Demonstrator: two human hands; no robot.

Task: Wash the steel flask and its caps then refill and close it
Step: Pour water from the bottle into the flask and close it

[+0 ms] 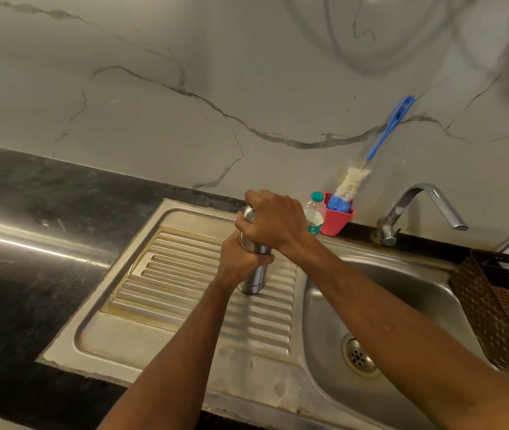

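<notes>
Head camera, the only view I have: the brushed steel cylindrical flask (251,281) stands upright on the ribbed steel drainboard (181,274), just left of the rounded steel sink basin (402,293). The left hand (240,259) is wrapped round the flask's middle, fingers curled across its front. The right hand (273,221) is clamped over the top, fingers curled down round the rounded steel cap (248,212), of which only a sliver shows.

I judge the step to be a twist of that cap. Whether it is coming off for washing or going on after a refill I cannot tell: the mouth is hidden, and no water runs from the chrome tap (426,197) behind the basin.

To do it well I would press the base flat onto the ribs so it cannot skate. The left hand should only brace. I would turn with the right wrist alone, square over the flask's axis, so the thread does not cross. The skin looks wet, so a slip is the risk, and I would squeeze firmly before turning.

If the cap is coming off, the blue-handled white bottle brush (354,181) stands ready in the red plastic cup (340,223) behind the basin's left corner. Touching that cup is a small clear plastic bottle (314,216) with a green lid.
</notes>
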